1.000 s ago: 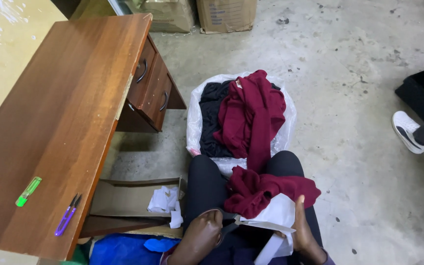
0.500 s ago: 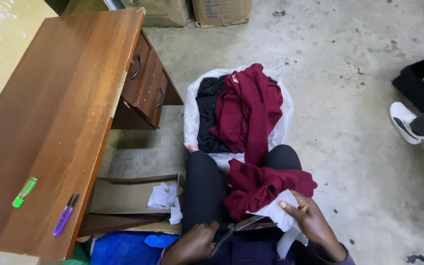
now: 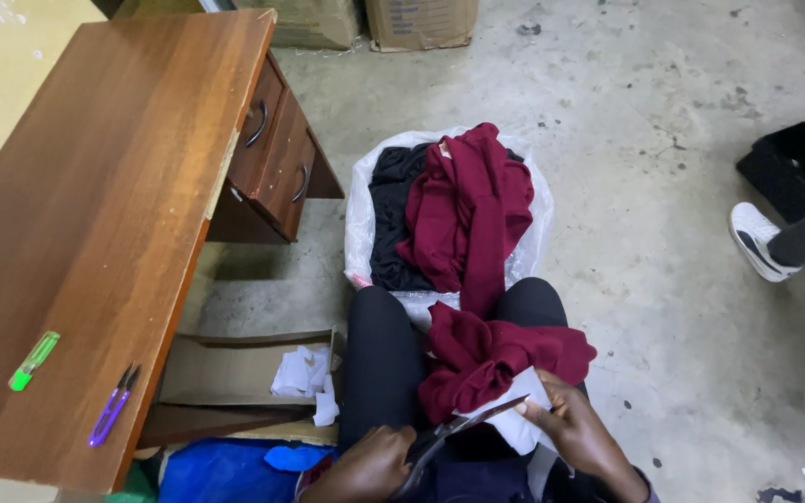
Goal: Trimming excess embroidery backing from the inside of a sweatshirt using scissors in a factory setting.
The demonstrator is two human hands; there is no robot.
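I sit with a maroon garment draped over my knees; it trails up into a white plastic bag that holds more maroon and black clothing. My left hand grips dark scissors, blades pointing up to the right. My right hand pinches a white piece of cloth or paper that sits at the garment's lower edge. The scissor blades lie across that white piece.
A wooden desk with two drawers stands at my left; a green marker and purple thread snips lie on it. A cardboard box with white scraps sits below. Another person's white shoe is at right. Cartons stand at the far wall.
My right hand has come up onto the white piece and pulled it taut. The scissors have risen from my lap to meet it. The view has shifted slightly.
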